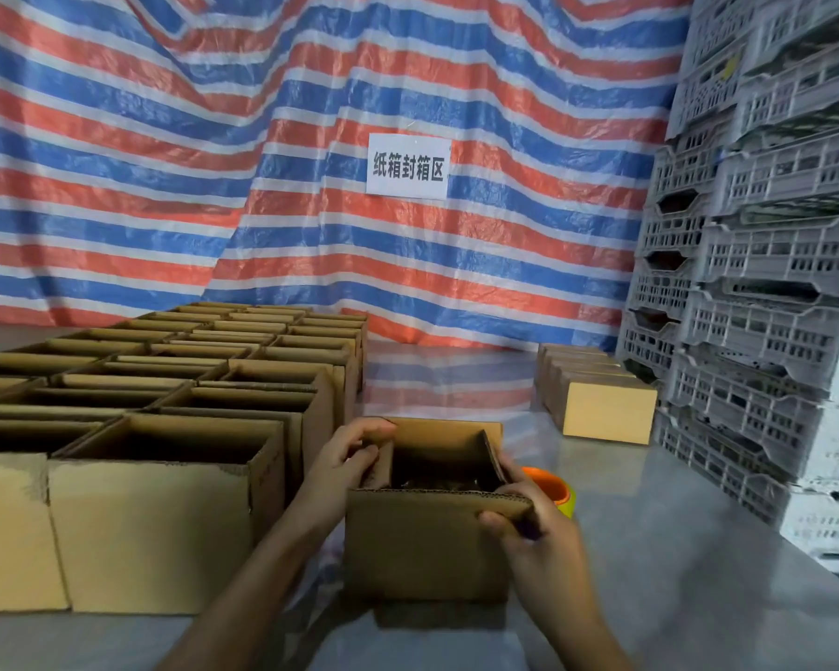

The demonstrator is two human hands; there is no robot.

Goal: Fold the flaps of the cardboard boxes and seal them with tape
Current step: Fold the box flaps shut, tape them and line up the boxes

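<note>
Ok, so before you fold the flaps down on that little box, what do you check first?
1. Both hands on the small brown cardboard box: ok. The left hand holds the left flap and the right hand grips the right corner.
2. Flaps folded down: not ok, they stand up.
3. Dark stuff inside sits low enough: cannot tell.
4. Orange tape roll close by: ok, just behind the right hand.
5. Box flat on the grey metal table: ok.

Open boxes [165, 389] left of held box [427, 540], tape roll [553, 491] right.
</note>
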